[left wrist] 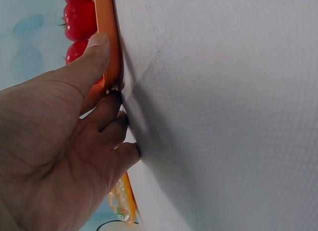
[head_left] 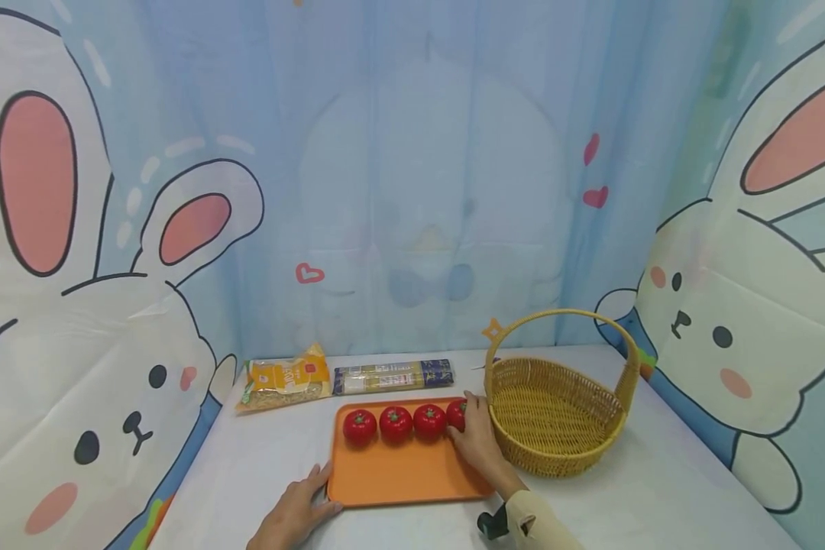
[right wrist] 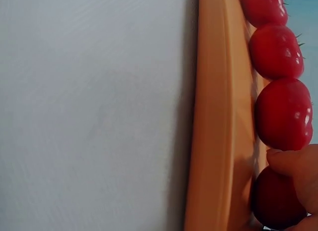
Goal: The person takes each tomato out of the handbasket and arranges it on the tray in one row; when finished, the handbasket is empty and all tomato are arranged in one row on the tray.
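Several red tomatoes stand in a row along the far side of an orange tray [head_left: 406, 477]. My right hand [head_left: 480, 439] holds the rightmost tomato [right wrist: 276, 198], which is still down in the tray; the thumb is on its side, touching or close to the neighbouring tomato [right wrist: 284, 114]. At the near left corner of the tray, my left hand [head_left: 296, 508] grips the edge. In the left wrist view its thumb [left wrist: 99, 47] lies over the rim while the other fingers bend against the side and the white table.
A wicker basket [head_left: 557, 458] with a tall handle stands right of the tray, close to my right hand. Behind the tray lie a yellow-orange bag of grain [head_left: 285, 382] and a long dark-blue and clear packet [head_left: 393, 376]. A printed curtain [head_left: 426, 191] closes off the back.
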The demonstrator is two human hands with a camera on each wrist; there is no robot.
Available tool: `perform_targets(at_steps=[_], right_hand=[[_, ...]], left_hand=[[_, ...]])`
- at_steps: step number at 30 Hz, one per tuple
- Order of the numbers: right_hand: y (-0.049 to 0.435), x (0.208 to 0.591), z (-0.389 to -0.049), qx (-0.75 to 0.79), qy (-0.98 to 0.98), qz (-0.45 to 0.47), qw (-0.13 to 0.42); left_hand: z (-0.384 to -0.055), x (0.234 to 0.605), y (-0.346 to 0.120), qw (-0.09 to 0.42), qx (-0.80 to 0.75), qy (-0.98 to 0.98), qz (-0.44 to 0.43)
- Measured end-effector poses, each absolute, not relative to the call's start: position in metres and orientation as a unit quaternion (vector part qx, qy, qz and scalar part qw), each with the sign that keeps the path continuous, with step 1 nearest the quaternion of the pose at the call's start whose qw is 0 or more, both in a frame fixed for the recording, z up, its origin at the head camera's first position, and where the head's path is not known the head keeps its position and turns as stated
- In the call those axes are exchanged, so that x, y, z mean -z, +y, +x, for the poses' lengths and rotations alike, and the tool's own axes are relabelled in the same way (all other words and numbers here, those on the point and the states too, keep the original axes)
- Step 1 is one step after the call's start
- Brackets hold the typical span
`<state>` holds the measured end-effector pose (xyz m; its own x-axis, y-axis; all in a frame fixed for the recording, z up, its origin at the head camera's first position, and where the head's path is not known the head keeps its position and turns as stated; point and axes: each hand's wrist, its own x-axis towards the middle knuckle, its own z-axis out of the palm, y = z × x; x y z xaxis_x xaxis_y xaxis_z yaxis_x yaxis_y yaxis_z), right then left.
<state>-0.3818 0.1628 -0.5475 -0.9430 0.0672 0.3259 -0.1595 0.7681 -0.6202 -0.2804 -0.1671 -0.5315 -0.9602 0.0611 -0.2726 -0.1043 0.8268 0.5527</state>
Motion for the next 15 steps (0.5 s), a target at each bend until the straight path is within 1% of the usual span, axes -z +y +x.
perform_targets(at_steps=[6, 10, 13, 15], right_hand=[[0.16, 0.545, -0.378, -0.336, -0.928, 0.024, 0.16], [0.156, 0.542, -0.37, -0.317, -0.933, 0.042, 0.163], [0.154, 0.539, -0.36, -0.305, -0.931, 0.069, 0.187], [0.153, 0.537, -0.354, -0.299, -0.925, 0.089, 0.216]], left_hand=[[-0.28, 0.532, -0.169, 0.139, -0.288, 0.947, -0.009], [-0.28, 0.532, -0.171, 0.142, -0.29, 0.946, -0.01], [-0.281, 0.532, -0.171, 0.149, -0.288, 0.946, -0.012], [-0.281, 0.53, -0.17, 0.157, -0.292, 0.943, -0.018]])
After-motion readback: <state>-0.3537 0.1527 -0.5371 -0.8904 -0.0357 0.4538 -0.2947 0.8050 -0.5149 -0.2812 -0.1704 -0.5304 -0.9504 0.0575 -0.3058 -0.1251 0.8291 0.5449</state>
